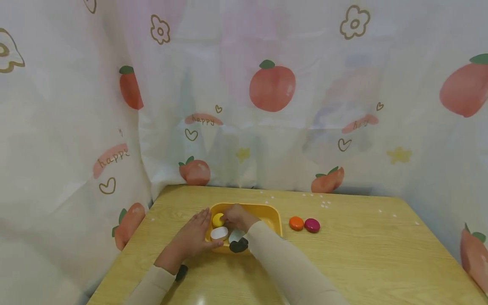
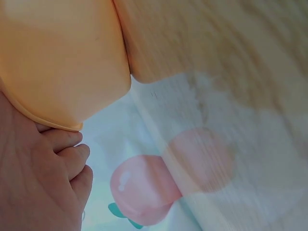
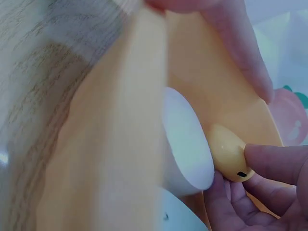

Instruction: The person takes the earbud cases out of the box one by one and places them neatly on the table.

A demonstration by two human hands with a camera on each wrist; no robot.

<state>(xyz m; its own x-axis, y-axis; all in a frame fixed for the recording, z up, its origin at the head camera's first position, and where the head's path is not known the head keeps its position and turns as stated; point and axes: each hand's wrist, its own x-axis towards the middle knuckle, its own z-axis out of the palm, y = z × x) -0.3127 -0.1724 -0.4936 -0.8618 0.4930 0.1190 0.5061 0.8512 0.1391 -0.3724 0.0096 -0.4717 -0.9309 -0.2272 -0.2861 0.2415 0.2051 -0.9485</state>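
Observation:
A yellow-orange plastic bin (image 1: 272,212) stands on the wooden table. My left hand (image 1: 192,235) holds its near left corner, thumb along the near rim and fingers over the left rim. Inside the bin, my right hand (image 1: 237,215) pinches a smooth yellow egg-shaped piece (image 3: 226,149) with a small black mark, between thumb and fingers. Against it in the right wrist view is a white oval piece (image 3: 187,144). A pale blue-green rounded piece (image 3: 180,216) lies nearer, partly hidden by the bin wall. The left wrist view shows the left hand's bent fingers (image 2: 74,159) by the rim.
To the right of the bin an orange rounded piece (image 1: 296,223) and a magenta one (image 1: 312,225) lie side by side. Small white specks (image 1: 324,204) dot the table's back part. A fruit-printed white curtain (image 1: 236,161) hangs behind and along both sides.

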